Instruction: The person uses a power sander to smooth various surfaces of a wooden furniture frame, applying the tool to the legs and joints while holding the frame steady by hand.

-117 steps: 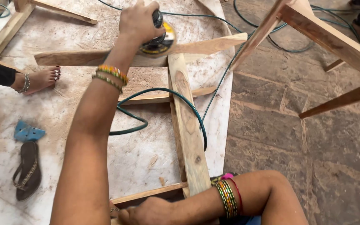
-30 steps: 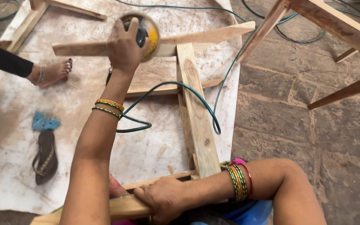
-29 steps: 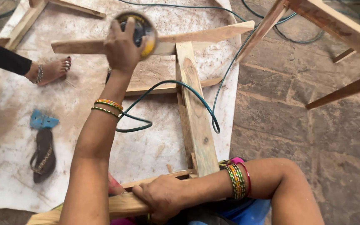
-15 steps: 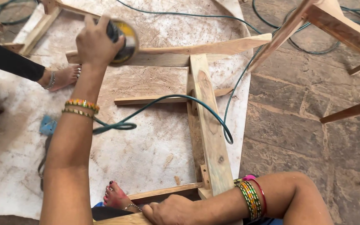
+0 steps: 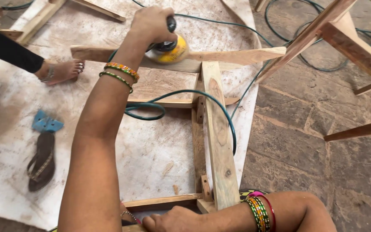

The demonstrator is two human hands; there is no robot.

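Yellow sander (image 5: 168, 49) gripped by left hand (image 5: 151, 23), pressed flat on wooden frame (image 5: 217, 133); frame steadied by right hand (image 5: 174, 220), clasped around near rail.

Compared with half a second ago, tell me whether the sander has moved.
Yes. The sander was tilted up, clear of the crossbar; it now sits flat on it, nearer the long plank.

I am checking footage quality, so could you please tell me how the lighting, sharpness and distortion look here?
Head view: soft, even daylight with only faint shadows and no glare; the sander under the left hand, the frame and the cable are sharp; the near forearm looms large at the bottom edge, a wide-angle effect.
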